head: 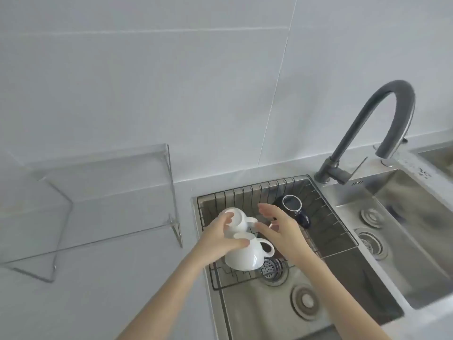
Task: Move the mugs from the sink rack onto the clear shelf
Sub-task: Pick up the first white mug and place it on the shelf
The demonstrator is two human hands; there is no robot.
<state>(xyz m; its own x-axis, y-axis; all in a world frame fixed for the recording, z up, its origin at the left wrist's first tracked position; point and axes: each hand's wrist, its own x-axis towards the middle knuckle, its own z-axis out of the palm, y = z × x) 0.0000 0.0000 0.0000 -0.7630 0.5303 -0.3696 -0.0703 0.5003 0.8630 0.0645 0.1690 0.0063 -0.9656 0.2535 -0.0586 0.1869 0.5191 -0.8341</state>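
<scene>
A wire sink rack (326,217) sits in the left sink basin. Two white mugs lie upside down at its left side: a smaller one (239,219) behind and a larger one (245,257) in front, handles pointing right. My left hand (220,235) grips the white mugs, fingers curled over both. My right hand (277,225) hovers open just right of them, fingers spread near the smaller mug's handle. A dark blue mug (293,208) lies further back in the rack. The clear shelf (110,168) stands on the counter at the left with nothing on it.
A dark curved faucet (382,123) rises behind the sinks on the right. A second steel basin (411,229) lies to the right. A round drain strainer (272,268) shows under the rack. White tiled wall behind.
</scene>
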